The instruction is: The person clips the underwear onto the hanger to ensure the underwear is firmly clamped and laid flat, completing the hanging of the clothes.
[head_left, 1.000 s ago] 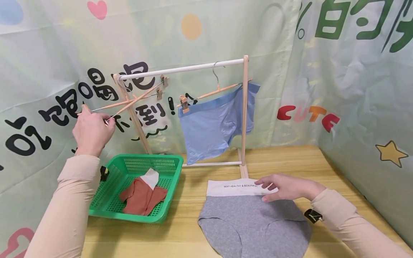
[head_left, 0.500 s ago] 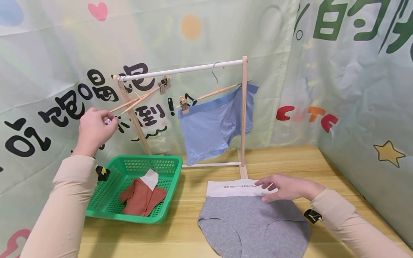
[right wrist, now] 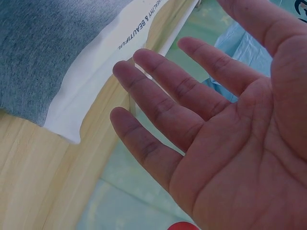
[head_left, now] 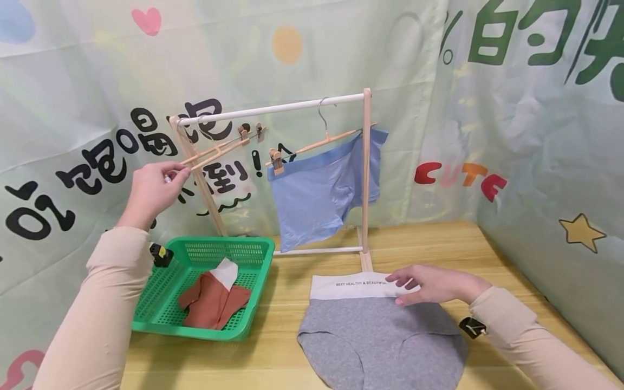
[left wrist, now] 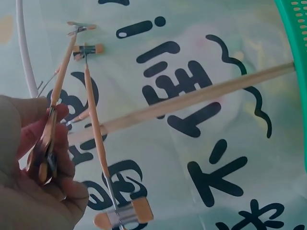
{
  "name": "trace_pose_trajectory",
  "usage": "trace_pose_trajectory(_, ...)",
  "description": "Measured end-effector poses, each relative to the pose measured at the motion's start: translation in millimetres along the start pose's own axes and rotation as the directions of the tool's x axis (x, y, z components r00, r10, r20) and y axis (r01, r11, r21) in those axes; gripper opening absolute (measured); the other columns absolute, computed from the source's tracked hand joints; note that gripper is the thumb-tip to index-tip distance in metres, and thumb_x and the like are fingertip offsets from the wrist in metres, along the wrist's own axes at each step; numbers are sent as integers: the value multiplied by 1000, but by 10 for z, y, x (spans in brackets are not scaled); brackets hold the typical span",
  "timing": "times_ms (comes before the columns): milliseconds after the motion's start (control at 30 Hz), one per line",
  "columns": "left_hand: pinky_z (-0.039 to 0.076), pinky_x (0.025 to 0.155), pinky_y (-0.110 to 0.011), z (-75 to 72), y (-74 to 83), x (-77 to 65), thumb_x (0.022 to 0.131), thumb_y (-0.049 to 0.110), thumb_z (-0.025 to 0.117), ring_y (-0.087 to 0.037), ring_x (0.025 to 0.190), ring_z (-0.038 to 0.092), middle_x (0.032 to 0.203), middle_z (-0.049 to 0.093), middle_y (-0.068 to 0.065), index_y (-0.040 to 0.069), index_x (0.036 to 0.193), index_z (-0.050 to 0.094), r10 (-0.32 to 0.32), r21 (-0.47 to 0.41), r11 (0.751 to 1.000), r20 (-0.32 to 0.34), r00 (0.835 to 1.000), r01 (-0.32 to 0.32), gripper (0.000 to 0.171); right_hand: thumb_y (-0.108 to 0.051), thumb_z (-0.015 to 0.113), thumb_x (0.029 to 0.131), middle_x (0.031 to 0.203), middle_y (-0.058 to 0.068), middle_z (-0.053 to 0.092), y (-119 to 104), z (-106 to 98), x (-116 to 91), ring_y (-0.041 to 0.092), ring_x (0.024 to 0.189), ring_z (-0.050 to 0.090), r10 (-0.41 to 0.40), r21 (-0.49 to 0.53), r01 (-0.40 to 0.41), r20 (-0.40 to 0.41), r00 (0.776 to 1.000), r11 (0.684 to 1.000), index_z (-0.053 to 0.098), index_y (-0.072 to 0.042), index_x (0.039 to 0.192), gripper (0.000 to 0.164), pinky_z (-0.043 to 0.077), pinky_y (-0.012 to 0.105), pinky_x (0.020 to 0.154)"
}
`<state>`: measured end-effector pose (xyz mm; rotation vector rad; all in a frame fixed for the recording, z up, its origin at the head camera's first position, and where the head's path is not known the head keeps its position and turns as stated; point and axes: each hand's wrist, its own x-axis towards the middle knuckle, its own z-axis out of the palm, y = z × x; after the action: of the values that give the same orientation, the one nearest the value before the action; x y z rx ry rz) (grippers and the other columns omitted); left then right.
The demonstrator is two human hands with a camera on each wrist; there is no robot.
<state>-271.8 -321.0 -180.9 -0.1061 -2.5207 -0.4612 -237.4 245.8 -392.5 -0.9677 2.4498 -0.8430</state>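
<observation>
In the left wrist view, my left hand [left wrist: 43,163] grips the near clip end of a wooden clip hanger [left wrist: 63,74]. A second clip hanger [left wrist: 97,134] runs close beside it, its near clip outside the hand. Both slant from the left end of the white rail [head_left: 273,110] in the head view. My right hand [head_left: 434,284], fingers apart and slightly bent, is over the white waistband of grey briefs [head_left: 380,336] spread on the table. Nothing is in its palm in the right wrist view. Blue boxer briefs [head_left: 317,195] hang from another clip hanger [head_left: 326,140] on the right.
A green basket [head_left: 195,331] stands left on the wooden table [head_left: 429,244], with a rust-brown and white garment [head_left: 212,300] inside. The rack's right post [head_left: 366,179] rises behind the grey briefs. A printed cloth backdrop [head_left: 453,135] encloses the back and sides.
My left hand has moved right, toward the rack. The two left hangers, crossed before, now lie nearly side by side, their far clips shifted right. My right hand has stayed put.
</observation>
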Motion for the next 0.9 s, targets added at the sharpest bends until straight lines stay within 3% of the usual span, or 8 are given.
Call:
trace_pose_trajectory(100, 40, 58, -37, 32, 56, 22, 110, 31, 59, -27, 70, 51, 100, 74, -21, 3, 127, 76, 15, 8, 1000, -33, 999, -15, 37, -36, 79, 98, 140, 25, 68, 8, 0, -6, 47, 125, 68, 2, 5, -2, -3, 1000, 1000, 59, 7, 145, 67, 55, 62, 104)
trace_pose_trajectory(200, 42, 78, -48, 67, 97, 30, 110, 24, 60, -34, 82, 52, 95, 73, -24, 1, 123, 77, 50, 25, 998, -66, 997, -49, 32, -35, 79, 99, 140, 25, 67, 17, -3, -21, 47, 125, 68, -3, 5, 3, -2, 1000, 1000, 59, 7, 145, 66, 55, 62, 104)
trace_pose_trajectory(300, 33, 88, -58, 99, 118, 29, 110, 20, 61, -42, 96, 50, 94, 72, -26, -2, 119, 78, 96, 66, 994, -101, 990, -90, 29, -34, 79, 99, 140, 25, 68, 28, -8, -35, 47, 124, 68, -4, 3, 4, -5, 1000, 1000, 59, 8, 145, 65, 55, 62, 104)
trace_pose_trajectory(533, 30, 80, -57, 144, 118, 30, 107, 22, 65, -45, 103, 49, 95, 73, -26, 0, 111, 79, 139, 101, 987, -142, 980, -125, 27, -33, 79, 98, 137, 25, 69, 48, -9, -49, 47, 123, 69, -7, 3, 7, -13, 1000, 1000, 60, 8, 144, 64, 55, 62, 103)
trace_pose_trajectory(900, 30, 86, -62, 154, 192, 19, 107, 19, 66, -46, 103, 49, 104, 74, -27, -1, 112, 79, 118, 60, 992, -184, 976, -109, 25, -36, 79, 98, 139, 25, 68, 65, -7, -58, 47, 125, 68, 12, 16, -12, -10, 1000, 1000, 60, 7, 145, 66, 55, 63, 104)
